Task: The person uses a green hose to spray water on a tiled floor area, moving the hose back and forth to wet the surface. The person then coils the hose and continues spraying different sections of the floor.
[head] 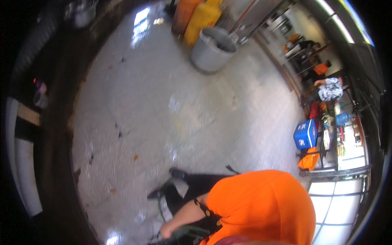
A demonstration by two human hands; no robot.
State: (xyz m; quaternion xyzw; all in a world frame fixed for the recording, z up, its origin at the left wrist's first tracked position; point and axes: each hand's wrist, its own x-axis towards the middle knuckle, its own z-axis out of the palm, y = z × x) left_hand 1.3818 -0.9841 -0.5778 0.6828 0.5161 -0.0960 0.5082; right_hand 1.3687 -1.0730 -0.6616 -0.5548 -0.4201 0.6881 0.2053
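My right arm, in an orange sleeve, reaches down to the lower left. My right hand (pixel 167 231) has its fingers curled, but blur hides whether they grip anything. A thin green strand (pixel 160 210) runs up from beside the hand towards a black shoe (pixel 156 193). Just below and right of the fingers is a dark green item (pixel 191 231), partly cut off by the frame. A black garment with gold-coloured round fittings (pixel 219 222) hangs at my front. My left hand is out of view.
On the wet-looking concrete floor (pixel 147 107) stands a grey bin (pixel 211 53) beside yellow and orange gas cylinders (pixel 202 21). At right are a blue cooler box (pixel 305 134), an orange bag (pixel 309 160), a cluttered rack and several people. A dark ledge (pixel 58 128) borders the left.
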